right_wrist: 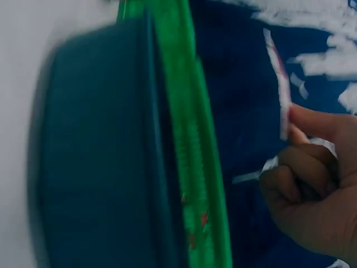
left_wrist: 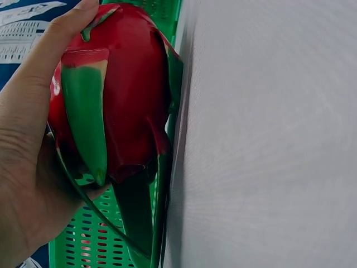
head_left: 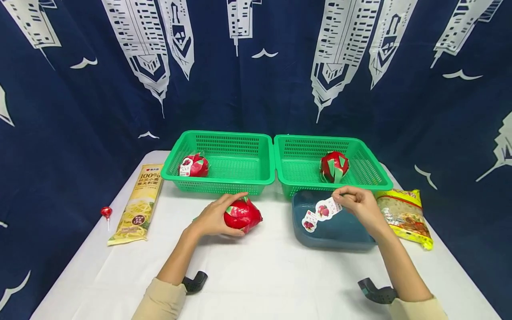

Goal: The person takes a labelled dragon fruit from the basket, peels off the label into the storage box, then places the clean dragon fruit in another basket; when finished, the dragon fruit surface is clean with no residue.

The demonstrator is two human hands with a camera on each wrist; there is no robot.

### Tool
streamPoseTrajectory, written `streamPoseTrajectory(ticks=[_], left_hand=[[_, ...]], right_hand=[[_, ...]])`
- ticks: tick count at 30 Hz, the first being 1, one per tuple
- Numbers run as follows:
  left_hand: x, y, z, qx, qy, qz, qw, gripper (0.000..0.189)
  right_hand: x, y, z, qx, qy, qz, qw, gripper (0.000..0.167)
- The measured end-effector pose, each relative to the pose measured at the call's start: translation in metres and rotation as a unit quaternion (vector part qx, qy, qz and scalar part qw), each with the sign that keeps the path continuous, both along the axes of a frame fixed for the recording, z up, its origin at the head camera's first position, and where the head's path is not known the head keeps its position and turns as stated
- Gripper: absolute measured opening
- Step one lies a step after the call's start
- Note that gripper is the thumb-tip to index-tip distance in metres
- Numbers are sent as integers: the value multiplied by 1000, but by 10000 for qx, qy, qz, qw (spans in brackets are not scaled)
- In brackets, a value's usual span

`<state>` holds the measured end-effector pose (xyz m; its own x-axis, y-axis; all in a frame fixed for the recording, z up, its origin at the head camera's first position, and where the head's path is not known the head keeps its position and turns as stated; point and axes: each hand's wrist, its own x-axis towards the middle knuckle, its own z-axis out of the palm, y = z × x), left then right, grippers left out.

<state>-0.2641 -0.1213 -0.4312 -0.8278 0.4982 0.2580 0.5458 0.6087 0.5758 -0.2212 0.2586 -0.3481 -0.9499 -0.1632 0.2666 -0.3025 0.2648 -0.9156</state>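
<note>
Head view: a red dragon fruit (head_left: pixel 243 215) is gripped from its left side between thumb and fingers of the left hand (head_left: pixel 215 218), in front of a green basket (head_left: pixel 240 162). A white label (head_left: pixel 327 209) is pinched by the right hand (head_left: pixel 360 208) above a blue bin (head_left: pixel 340 234).

Left wrist view: the fruit is flanked by the thumb.

Right wrist view: the label is seen edge-on at the fingertips.
</note>
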Motion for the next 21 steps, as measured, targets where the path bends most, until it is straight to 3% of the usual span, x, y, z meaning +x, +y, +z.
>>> streamPoseTrajectory(ticks=[2,4,7,11,16,21], left_hand=[[0,-1,-1,-3,-39,20,10000,99],[1,-2,-2,20,-61,6,10000,99],[1,-3,-3,18,-85,6,10000,100],[2,-2,-3,16,-79,51,10000,100],[2,0,-1,-34,-62,122,9999,99],[1,1,1,-72,-83,138,9998,100]], right_hand=[[-14,23,-7,955,-498,48,9942,28],[-28,36,-21,1788,-824,265,9801,31],[-44,44,-43,2550,-848,650,9610,27],[-55,41,-65,2884,-458,767,9533,16],[-60,37,-78,3163,-142,589,9467,10],[-59,40,-82,3584,2,741,9306,29]])
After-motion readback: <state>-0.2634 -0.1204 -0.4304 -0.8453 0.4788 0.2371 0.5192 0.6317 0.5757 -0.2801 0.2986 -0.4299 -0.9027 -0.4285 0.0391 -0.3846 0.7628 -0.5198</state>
